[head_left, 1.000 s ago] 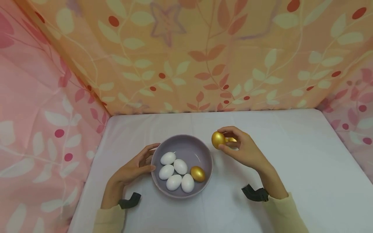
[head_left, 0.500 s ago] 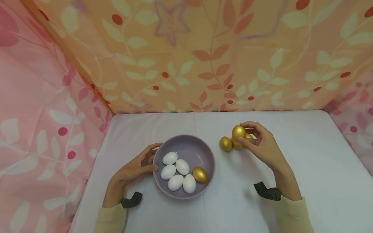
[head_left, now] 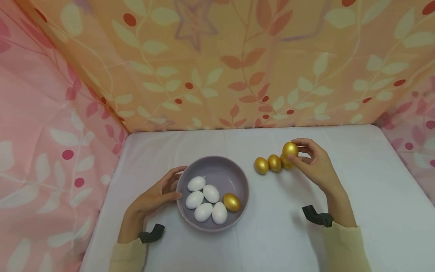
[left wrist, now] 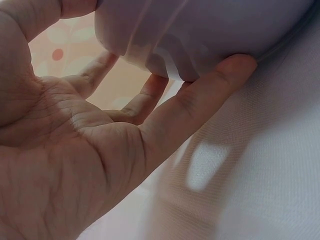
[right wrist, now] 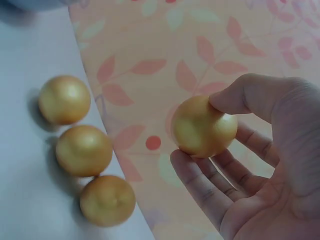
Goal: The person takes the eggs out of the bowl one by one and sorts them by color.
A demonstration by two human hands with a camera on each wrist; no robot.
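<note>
The right hand [head_left: 314,164] pinches a gold egg [head_left: 290,149] between thumb and fingertips [right wrist: 192,172], holding it clear of the bench [head_left: 357,181]. The held egg has a matte metallic gold finish, a smooth unmarked shell and a soft highlight on its upper side; in the right wrist view its rounded body shows between the thumb above and the curled fingers below.

Just beside the held egg, three more gold eggs [head_left: 274,163] of the same finish lie on the bench in a short row, close to one another. The one nearest the hand is partly hidden behind the held egg in the head view.

The left hand [head_left: 154,196] rests relaxed against the left wall of a grey-lilac bowl [head_left: 217,168], thumb and fingers touching its outer side and rim without closing round it. Inside the bowl lie five white eggs [head_left: 203,199], clustered together, and one gold egg [head_left: 232,202] at their right.

The bench is covered with a white cloth. Leaf-patterned orange and pink fabric [head_left: 238,64] encloses it at the back and sides.
</note>
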